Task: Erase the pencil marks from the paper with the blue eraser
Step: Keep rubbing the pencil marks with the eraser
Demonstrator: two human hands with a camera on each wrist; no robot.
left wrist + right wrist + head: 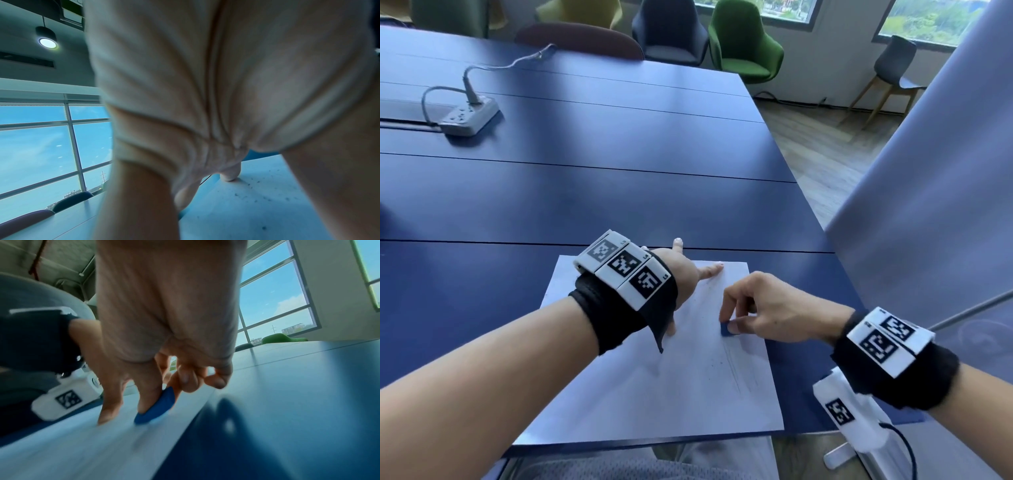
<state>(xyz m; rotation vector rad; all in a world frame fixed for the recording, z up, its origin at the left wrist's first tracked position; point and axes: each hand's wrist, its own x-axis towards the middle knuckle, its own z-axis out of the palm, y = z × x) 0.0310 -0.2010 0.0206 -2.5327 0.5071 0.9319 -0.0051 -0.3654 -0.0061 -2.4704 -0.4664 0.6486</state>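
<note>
Under the right hand: blue eraser pinched and pressed to the paper.

On the dark blue worktop the white paper lies at the near edge, and the right hand grasps the blue eraser between thumb and fingertips, its lower end touching the sheet just short of the paper's right edge. Faint pencil marks run from the eraser toward the person, nearer than the right hand. The left hand lies released and flat on the paper, to the left of the right hand, with straight spread fingers pressing the sheet; its fingertips reach the far edge. Dark eraser crumbs are scattered on the paper beside the left fingers. Well beyond the left hand a grey power strip rests on the worktop.
</note>
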